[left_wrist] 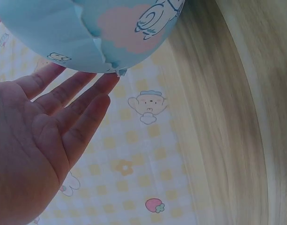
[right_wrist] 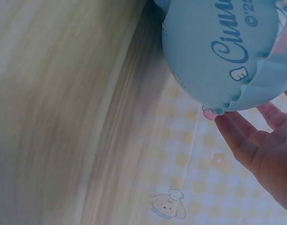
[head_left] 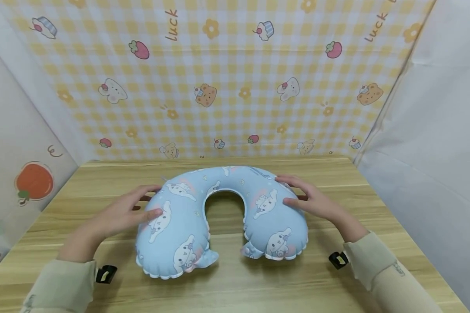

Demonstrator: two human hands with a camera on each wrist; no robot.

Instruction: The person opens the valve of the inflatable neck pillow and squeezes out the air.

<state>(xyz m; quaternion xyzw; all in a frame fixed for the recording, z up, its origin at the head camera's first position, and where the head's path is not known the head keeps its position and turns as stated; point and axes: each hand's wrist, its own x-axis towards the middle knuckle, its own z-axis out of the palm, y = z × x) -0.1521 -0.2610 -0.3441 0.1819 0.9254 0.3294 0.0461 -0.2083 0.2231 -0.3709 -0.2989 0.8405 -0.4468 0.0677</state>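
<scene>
A light blue inflated U-shaped neck pillow (head_left: pixel 172 221) with white cartoon puppies lies over the wooden table in the head view, its opening toward me. My left hand (head_left: pixel 129 211) touches its left side, thumb on the top face. In the left wrist view the left hand's fingers (left_wrist: pixel 82 124) are nearly straight, tips at the pillow's seam. My right hand (head_left: pixel 311 198) rests on the right side, thumb and forefinger on top. In the right wrist view its extended fingers (right_wrist: pixel 237 140) meet the seam, near dark blue lettering; the other fingers are partly hidden.
A wooden table (head_left: pixel 227 291) lies under the pillow. Behind it hangs a yellow checked cloth (head_left: pixel 235 65) with cartoon prints. White sheets (head_left: pixel 434 130) close off both sides. Black wrist devices (head_left: pixel 106 274) sit by both cuffs.
</scene>
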